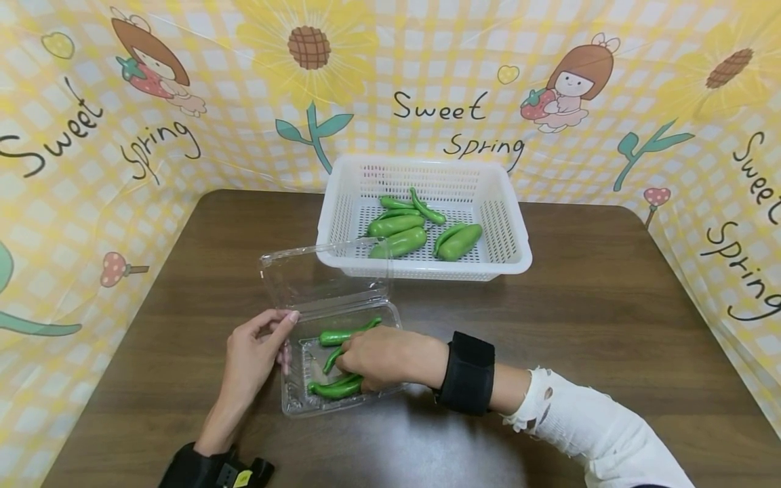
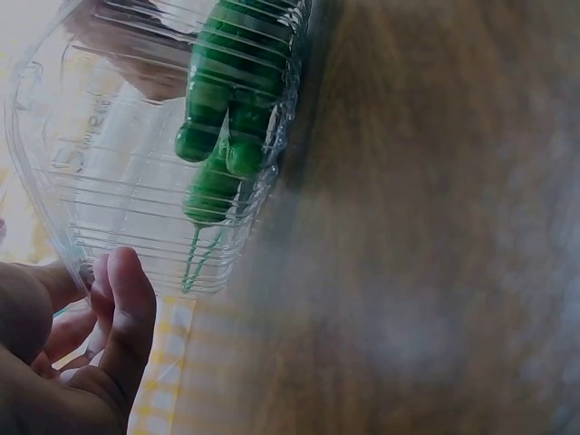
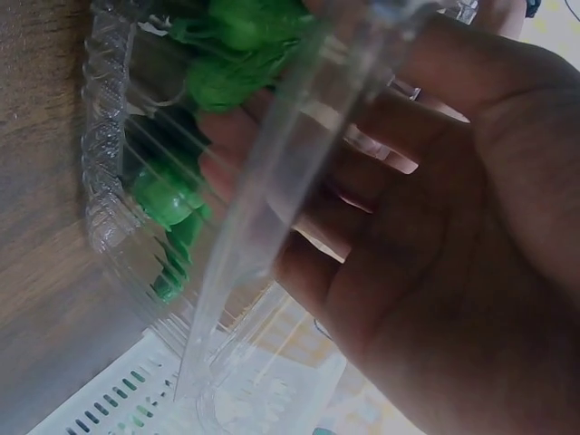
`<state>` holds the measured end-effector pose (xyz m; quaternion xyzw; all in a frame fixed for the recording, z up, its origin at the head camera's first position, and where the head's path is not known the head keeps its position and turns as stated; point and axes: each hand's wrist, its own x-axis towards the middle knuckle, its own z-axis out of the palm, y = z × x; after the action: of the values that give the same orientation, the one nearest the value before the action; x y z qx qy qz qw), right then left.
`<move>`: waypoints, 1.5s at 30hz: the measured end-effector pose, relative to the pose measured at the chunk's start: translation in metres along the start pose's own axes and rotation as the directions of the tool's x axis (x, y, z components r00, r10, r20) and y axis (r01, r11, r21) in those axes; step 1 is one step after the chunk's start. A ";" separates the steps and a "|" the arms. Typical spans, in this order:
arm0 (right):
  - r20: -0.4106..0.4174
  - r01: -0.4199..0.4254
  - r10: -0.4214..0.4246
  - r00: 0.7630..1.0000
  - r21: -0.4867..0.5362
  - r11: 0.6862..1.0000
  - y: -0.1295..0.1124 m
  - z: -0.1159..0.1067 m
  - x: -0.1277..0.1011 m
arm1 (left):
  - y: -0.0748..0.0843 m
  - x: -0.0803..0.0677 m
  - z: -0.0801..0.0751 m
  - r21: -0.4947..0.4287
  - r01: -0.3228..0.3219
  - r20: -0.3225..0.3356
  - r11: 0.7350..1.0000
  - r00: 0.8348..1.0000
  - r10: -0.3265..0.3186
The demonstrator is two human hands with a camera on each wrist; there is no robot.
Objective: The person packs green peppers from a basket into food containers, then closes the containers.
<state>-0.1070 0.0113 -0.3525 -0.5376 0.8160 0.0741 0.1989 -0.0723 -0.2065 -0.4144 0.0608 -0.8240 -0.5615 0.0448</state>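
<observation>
Sunflower-print sheeting backs a dark wooden table (image 1: pixel 610 325). Head view: the right hand (image 1: pixel 384 356) reaches into a clear clamshell box (image 1: pixel 293 400), fingers on three green peppers (image 1: pixel 342 335) packed inside; the left hand (image 1: pixel 256 352) steadies its edge; several more wait in the white basket (image 1: pixel 515 254)

Left wrist: fingers (image 2: pixel 127 299) relaxed at the rim

Right wrist: whether it grips a pepper, I cannot tell
</observation>
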 end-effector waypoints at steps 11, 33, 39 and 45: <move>-0.009 0.005 -0.004 1.000 0.017 1.000 0.000 -0.001 -0.003 | 0.001 0.000 0.000 -0.011 -0.001 -0.004 1.000 1.000 0.000; -0.157 0.008 -0.014 0.988 -0.039 0.999 0.001 -0.025 -0.025 | 0.002 -0.001 0.001 0.006 -0.001 -0.001 1.000 1.000 0.001; -0.242 0.018 -0.027 0.970 -0.038 0.999 0.009 -0.044 -0.043 | 0.001 -0.001 0.001 -0.002 0.001 -0.010 1.000 1.000 -0.001; -0.347 0.024 -0.013 0.938 0.025 0.999 0.022 -0.058 -0.063 | 0.002 -0.002 0.000 0.008 0.012 -0.008 1.000 1.000 -0.012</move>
<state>-0.1194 0.0540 -0.2758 -0.5470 0.8342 -0.0354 0.0604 -0.0707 -0.2053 -0.4131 0.0680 -0.8257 -0.5582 0.0445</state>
